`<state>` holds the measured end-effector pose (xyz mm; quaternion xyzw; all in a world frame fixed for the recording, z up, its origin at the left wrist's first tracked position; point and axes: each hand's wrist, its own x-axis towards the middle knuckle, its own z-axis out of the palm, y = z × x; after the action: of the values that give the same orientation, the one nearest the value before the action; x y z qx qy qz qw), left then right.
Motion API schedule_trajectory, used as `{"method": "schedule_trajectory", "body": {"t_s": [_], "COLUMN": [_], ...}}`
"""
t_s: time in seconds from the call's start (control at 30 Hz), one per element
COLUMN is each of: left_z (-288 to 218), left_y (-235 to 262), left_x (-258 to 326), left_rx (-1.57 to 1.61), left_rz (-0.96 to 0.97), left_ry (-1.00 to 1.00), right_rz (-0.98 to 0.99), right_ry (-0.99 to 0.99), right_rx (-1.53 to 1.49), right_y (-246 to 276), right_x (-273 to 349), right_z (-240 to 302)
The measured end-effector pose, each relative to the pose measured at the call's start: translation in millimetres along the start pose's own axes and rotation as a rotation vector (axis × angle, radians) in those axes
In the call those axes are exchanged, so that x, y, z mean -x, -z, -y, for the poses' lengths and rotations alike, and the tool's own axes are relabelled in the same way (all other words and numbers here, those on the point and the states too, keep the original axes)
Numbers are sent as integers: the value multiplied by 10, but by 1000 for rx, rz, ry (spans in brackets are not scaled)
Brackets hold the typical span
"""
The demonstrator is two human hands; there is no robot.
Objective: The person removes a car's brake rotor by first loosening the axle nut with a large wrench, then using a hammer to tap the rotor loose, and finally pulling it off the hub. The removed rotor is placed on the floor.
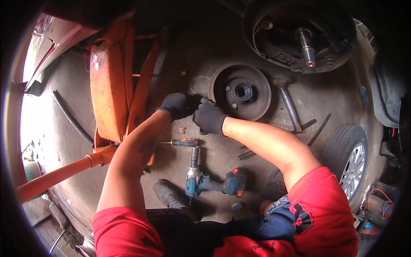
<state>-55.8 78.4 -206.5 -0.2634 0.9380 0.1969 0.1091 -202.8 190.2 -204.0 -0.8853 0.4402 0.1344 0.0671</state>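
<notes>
Both hands wear black gloves and meet above the concrete floor, just left of a brake drum (266,100). My left hand (174,107) is closed, its fingers curled toward the right hand. My right hand (209,117) is closed too, with thumb and fingers pinched together near the drum's rim. A small dark piece seems to sit between them, too hidden by the gloves to name. The drum lies flat, its hub hole facing up. Below the hands, a screwdriver (185,142) with an orange and black handle lies by the socket of a teal cordless impact wrench (205,184).
An orange floor jack (109,90) stands at left, its handle (60,174) reaching toward the lower left. A hammer (290,105) and dark rods (319,130) lie right. Above hangs a wheel spindle (305,47) on its backing plate. A tyre (338,147) stands far right.
</notes>
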Motion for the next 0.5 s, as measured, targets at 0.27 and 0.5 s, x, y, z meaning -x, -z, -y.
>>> {"method": "schedule_trajectory", "body": {"t_s": [0.27, 0.5], "left_z": [-136, -586], "left_y": [342, 513], "left_x": [-116, -126], "left_rx": [128, 269], "left_rz": [-239, -403], "left_ry": [53, -177], "right_rz": [16, -449], "right_ry": [152, 202], "right_rx": [-281, -492], "right_y": [-8, 284], "right_x": [292, 1147], "right_z": [-58, -189]}}
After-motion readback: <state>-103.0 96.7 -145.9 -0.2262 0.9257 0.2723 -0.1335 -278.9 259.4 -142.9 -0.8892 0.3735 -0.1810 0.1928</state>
